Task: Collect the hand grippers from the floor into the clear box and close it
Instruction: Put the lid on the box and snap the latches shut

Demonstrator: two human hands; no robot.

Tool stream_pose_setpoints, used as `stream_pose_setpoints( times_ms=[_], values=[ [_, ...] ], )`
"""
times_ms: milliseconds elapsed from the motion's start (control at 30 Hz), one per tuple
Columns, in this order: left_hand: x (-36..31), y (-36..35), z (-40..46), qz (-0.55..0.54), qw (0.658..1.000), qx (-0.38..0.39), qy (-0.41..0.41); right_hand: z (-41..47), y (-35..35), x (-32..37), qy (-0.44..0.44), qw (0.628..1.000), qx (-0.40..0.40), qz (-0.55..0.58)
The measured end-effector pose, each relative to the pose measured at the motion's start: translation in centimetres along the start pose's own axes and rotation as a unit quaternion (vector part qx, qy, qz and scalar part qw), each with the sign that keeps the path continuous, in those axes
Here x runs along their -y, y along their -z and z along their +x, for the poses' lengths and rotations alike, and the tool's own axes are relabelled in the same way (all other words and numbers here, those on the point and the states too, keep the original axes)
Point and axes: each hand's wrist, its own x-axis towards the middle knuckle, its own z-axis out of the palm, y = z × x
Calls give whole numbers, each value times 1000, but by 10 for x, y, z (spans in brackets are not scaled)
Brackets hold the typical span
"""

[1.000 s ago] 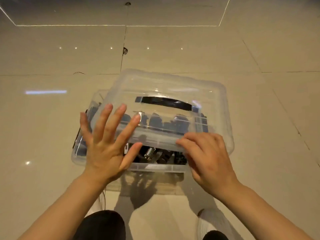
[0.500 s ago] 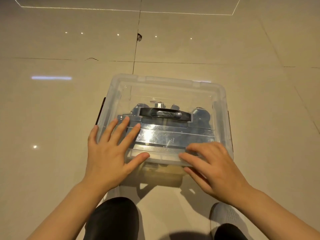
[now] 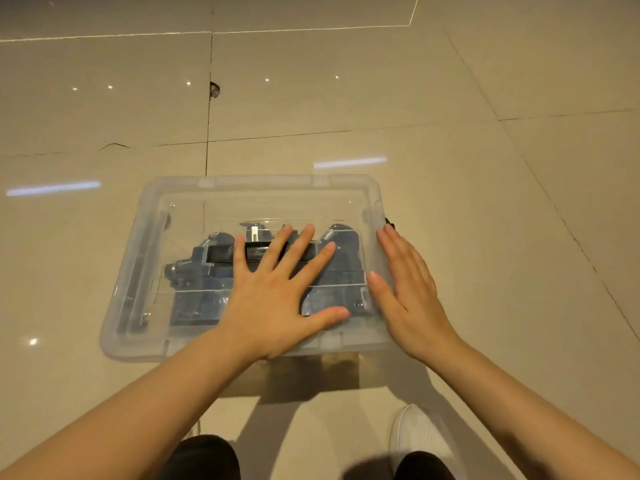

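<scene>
The clear box point(image 3: 131, 271) stands on the floor in front of me with its transparent lid point(image 3: 263, 192) lying flat on top. Several dark hand grippers point(image 3: 197, 271) with metal springs show through the lid. My left hand point(image 3: 277, 292) lies flat on the middle of the lid, fingers spread and straight, over the lid's black handle point(image 3: 221, 254). My right hand point(image 3: 408, 289) rests with straight fingers along the lid's right edge, next to a black side latch point(image 3: 390, 223).
Glossy beige floor tiles point(image 3: 450, 168) surround the box, with dark joints and a small chipped spot point(image 3: 214, 90) farther off. My white shoe point(image 3: 415, 431) and dark trouser knees point(image 3: 204, 455) sit close below the box.
The lid went from tilted above the box to lying flat on it. My left hand slid to the lid's middle and my right hand moved to its right edge.
</scene>
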Motion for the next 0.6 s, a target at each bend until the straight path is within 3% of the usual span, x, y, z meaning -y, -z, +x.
stream_pose_setpoints(
  times_ms=[100,200,267,467,600],
  values=[
    [-3,4,1,-11,1000,13,6,-5,3,-4,-142,984,-35,106],
    [-4,7,1,-18,1000,24,3,-9,8,-3,-302,898,29,319],
    [-5,9,2,-26,999,25,4,-11,10,0,-330,868,31,369],
    [-7,12,2,-16,999,27,10,-14,18,8,-217,960,-44,171],
    [-7,10,2,-19,1000,17,8,-21,14,17,-146,974,-65,158]
  ],
)
